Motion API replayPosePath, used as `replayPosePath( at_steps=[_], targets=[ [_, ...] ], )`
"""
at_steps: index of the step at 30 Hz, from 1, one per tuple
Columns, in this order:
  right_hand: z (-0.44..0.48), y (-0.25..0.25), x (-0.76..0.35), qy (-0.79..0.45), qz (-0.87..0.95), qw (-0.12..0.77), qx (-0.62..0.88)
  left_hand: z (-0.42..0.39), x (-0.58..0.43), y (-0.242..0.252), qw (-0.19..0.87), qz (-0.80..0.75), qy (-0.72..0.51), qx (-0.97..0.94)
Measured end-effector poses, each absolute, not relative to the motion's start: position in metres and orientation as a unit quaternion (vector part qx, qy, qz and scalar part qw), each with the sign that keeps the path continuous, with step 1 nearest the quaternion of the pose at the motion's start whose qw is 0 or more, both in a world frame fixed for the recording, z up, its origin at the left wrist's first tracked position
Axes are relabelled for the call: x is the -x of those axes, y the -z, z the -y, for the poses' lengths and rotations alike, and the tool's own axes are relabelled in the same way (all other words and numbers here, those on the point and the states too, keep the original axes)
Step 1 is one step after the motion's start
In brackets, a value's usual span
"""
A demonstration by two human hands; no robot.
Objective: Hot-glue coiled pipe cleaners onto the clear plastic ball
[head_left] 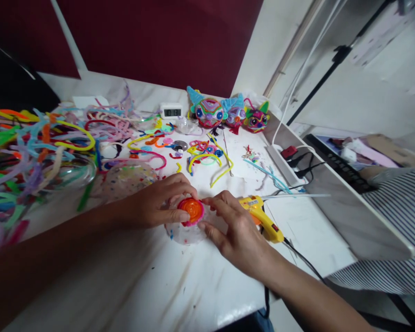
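A coiled disc of orange pipe cleaner with a pink rim [192, 210] rests over a clear plastic dome [186, 234] on the table. My left hand [166, 203] grips the disc's left side between thumb and fingers. On the other side, my right hand [230, 223] has its index fingertip at the pink rim and its thumb a little below; the two are apart, and nothing shows between them. Just beyond the right hand lies a yellow glue gun [264, 219], its cord running toward the table's front edge.
Loose pipe cleaners [48, 152] heap up on the left, beside another clear dome [127, 180]. Decorated animal heads [210, 113] and a small digital clock [172, 111] stand at the back. A power strip [283, 163] lies along the right-hand board [332, 193].
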State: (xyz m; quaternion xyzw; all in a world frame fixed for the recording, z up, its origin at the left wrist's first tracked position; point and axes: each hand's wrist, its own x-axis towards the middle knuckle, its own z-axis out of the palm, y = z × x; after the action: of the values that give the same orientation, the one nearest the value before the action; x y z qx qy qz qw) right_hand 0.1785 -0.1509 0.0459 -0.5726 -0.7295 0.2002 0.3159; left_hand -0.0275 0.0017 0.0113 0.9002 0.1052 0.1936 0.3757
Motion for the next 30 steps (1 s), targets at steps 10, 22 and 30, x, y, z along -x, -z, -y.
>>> replayPosePath(
  at_steps=[10, 22, 30],
  targets=[
    [0.152, -0.039, -0.174, -0.169, 0.728, 0.356, 0.561, -0.001, 0.029, -0.011, 0.365, -0.105, -0.2, -0.903],
    [0.155, -0.034, -0.168, -0.116, 0.737, 0.364, 0.557, 0.001, 0.029, -0.018, 0.357, -0.096, -0.199, -0.908],
    [0.157, -0.038, -0.167, -0.011, 0.778, 0.297, 0.554, 0.004, 0.029, -0.007, 0.341, -0.087, -0.254, -0.901]
  ],
)
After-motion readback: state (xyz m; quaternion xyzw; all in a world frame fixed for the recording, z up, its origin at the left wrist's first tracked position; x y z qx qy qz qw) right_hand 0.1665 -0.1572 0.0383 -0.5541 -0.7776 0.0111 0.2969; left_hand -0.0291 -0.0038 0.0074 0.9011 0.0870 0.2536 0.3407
